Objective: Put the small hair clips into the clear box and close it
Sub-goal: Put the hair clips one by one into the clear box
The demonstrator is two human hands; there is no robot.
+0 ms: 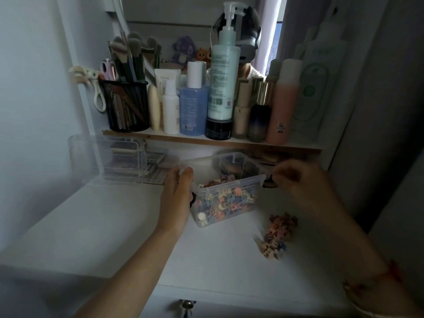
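Two hands (177,193) (302,187), one box (229,184), one clip heap (278,235)

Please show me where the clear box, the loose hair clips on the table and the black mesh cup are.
clear box (229,184): head view, on the front rim.
loose hair clips (276,236): head view, on the middle of the pile.
black mesh cup (125,106): head view, on the front wall.

The left hand (176,198) gripped the left end of the open box (231,184), and the blurred right hand (305,187) pinched its right end. Coloured clips (227,200) lay inside; a loose heap (278,235) lay on the table (114,226) just right of it. Above, bottles (221,76) crowded the shelf (160,136) beside a mesh cup (126,104)
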